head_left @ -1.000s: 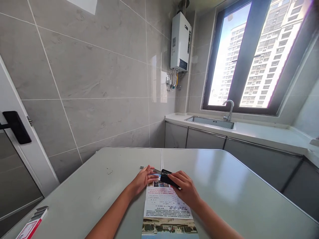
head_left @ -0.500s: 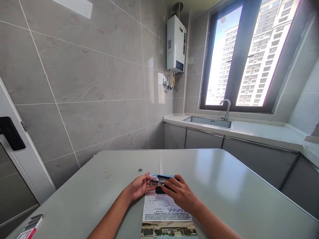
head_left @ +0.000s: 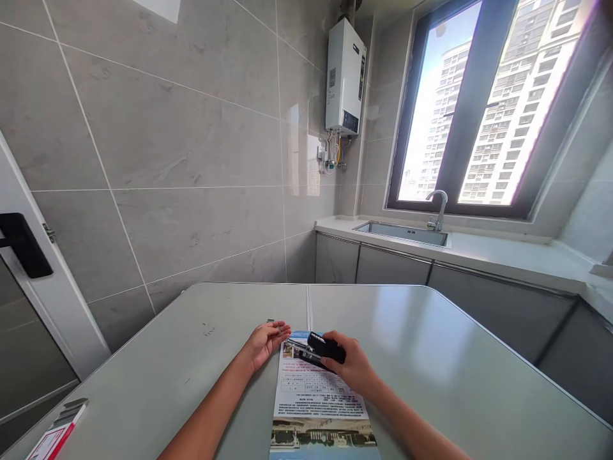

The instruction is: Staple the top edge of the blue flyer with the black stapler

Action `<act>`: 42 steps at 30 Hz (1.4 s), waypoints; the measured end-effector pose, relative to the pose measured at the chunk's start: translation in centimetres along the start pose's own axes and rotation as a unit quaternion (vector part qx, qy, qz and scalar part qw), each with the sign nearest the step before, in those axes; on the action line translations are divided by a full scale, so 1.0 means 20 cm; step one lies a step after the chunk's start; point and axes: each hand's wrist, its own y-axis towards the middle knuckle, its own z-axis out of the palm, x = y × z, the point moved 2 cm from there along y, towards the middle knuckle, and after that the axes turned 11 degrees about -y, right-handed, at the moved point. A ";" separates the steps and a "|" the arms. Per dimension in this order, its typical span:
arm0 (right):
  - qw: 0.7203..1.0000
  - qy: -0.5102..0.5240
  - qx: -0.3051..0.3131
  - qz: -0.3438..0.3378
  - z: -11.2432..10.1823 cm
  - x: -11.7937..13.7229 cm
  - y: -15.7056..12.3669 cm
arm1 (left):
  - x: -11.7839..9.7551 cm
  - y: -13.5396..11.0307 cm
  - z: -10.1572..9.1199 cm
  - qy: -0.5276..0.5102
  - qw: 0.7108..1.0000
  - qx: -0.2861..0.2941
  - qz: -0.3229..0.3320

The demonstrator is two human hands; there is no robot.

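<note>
A printed leaflet [head_left: 320, 402] lies lengthwise on the grey table [head_left: 431, 358] in front of me. My right hand [head_left: 352, 369] is closed around a black stapler [head_left: 322, 348], which sits over the leaflet's far end. My left hand [head_left: 264, 340] rests just left of that end with its fingers loosely spread, holding nothing; its fingertips are near a small metal piece [head_left: 271, 321] on the table.
A red and white box [head_left: 57, 431] lies at the table's near left corner. A door with a black handle [head_left: 23, 246] stands at the left. Behind the table run a counter with a sink [head_left: 405, 233] and tap [head_left: 439, 207], a window, and a wall-mounted water heater [head_left: 345, 80].
My left hand has let go of the stapler and moved a little left, opening. The right hand keeps the stapler over the leaflet's far end.
</note>
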 end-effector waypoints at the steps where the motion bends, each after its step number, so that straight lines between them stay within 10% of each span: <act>1: 1.000 -0.002 0.016 0.004 0.02 -0.01 -0.01 | 0.00 0.00 0.00 0.005 1.000 0.005 0.006; 8: 0.997 -0.035 0.071 -0.001 0.06 -0.03 -0.03 | -0.01 -0.06 0.06 0.063 0.994 0.076 0.051; 20: 0.951 -0.212 -0.003 -0.225 -0.04 0.18 -0.06 | 0.02 -0.21 0.18 0.268 0.904 0.303 0.137; 34: 0.885 -0.326 0.021 -0.331 -0.03 0.25 -0.07 | 0.02 -0.30 0.27 0.338 0.854 0.375 0.123; 42: 0.917 -0.242 -0.050 -0.314 -0.06 0.22 -0.05 | 0.02 -0.27 0.24 0.362 0.850 0.340 0.178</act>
